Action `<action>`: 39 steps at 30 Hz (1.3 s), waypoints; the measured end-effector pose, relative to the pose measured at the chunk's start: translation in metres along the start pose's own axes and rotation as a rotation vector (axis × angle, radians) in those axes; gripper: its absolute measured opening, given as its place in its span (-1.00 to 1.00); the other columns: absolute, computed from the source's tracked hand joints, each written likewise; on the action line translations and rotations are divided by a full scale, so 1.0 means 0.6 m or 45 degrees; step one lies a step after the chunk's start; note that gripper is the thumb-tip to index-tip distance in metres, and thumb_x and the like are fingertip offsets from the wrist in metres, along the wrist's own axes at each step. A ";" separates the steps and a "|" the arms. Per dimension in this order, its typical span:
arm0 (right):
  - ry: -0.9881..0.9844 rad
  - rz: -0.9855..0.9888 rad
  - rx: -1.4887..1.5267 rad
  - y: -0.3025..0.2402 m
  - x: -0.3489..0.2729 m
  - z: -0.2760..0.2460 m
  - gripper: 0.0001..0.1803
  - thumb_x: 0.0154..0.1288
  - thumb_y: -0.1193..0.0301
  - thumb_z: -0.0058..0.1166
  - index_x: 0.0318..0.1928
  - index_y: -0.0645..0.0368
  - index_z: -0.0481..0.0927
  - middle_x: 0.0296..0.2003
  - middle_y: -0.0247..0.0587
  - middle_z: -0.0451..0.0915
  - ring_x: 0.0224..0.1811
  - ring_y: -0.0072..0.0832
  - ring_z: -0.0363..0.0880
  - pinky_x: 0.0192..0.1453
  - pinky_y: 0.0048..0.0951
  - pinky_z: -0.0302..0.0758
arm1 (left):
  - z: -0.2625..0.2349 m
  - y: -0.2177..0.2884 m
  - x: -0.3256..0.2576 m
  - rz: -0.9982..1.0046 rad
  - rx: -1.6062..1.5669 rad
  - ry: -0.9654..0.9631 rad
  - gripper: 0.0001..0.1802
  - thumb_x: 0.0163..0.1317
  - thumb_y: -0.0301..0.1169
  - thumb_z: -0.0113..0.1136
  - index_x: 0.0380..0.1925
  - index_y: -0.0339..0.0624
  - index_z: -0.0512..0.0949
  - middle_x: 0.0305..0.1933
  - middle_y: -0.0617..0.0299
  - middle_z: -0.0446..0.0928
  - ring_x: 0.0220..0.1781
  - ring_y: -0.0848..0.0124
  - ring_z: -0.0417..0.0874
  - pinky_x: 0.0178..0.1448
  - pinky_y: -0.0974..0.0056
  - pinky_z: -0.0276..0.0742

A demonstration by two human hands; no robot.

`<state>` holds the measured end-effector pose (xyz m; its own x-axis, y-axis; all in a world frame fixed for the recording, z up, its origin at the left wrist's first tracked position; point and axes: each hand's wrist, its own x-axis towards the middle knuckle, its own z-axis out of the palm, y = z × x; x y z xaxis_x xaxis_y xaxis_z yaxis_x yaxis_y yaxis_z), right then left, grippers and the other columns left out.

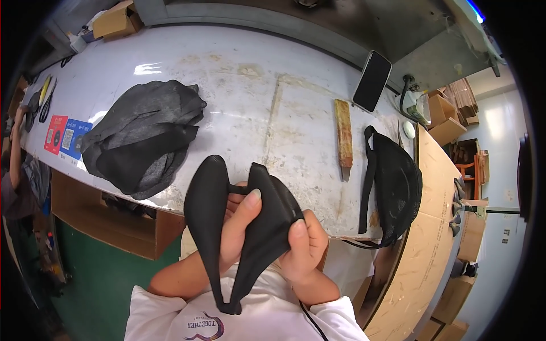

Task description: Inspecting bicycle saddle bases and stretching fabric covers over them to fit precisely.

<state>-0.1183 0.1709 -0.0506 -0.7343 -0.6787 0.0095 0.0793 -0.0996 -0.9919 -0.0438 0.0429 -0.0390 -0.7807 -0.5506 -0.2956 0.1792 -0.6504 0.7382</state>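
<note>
While the left hand [234,230] and right hand [304,250] grip the black piece [267,224] (fingers closed on its right half), it is at the near edge of the worktop [239,108].

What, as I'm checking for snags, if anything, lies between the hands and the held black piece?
Nothing visible does: the left hand and the right hand both grip the black piece directly.

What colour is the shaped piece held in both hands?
The shaped piece is plain black, showing best in the head view.
</note>
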 end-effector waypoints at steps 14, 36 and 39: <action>-0.140 0.048 0.200 0.007 0.025 -0.099 -0.69 0.34 0.31 0.22 -0.45 0.21 0.44 -0.45 -0.40 0.50 -0.44 -0.71 0.33 -0.37 -0.62 0.27 | -0.055 0.069 0.022 0.586 0.888 -0.186 -0.83 0.14 -0.44 0.41 -0.48 -0.31 0.63 -0.55 0.28 0.57 -0.54 0.57 0.49 -0.43 0.43 0.34; -0.231 -0.355 -0.618 -0.046 0.006 -0.024 -0.41 0.28 0.60 0.20 0.28 0.39 0.29 -0.39 -0.18 0.58 -0.51 -0.63 0.47 -0.37 -0.61 0.42 | 0.008 0.067 0.003 0.702 1.106 -0.294 -0.82 0.00 -0.47 0.49 -0.48 -0.26 0.63 -0.45 0.24 0.50 -0.48 0.44 0.49 -0.38 0.36 0.41; -0.236 -0.323 -0.647 -0.055 0.011 -0.027 -0.42 0.25 0.60 0.23 0.26 0.38 0.34 -0.43 -0.19 0.60 -0.50 -0.63 0.50 -0.36 -0.59 0.46 | 0.002 0.067 0.006 0.686 1.092 -0.307 -0.85 0.08 -0.48 0.44 -0.45 -0.29 0.64 -0.47 0.21 0.50 -0.46 0.49 0.50 -0.47 0.38 0.37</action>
<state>-0.1368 0.1816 -0.0201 -0.5544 -0.7996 0.2309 -0.4493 0.0539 -0.8918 -0.0400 0.0155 -0.0093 -0.8391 -0.4774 0.2606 0.1274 0.2932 0.9475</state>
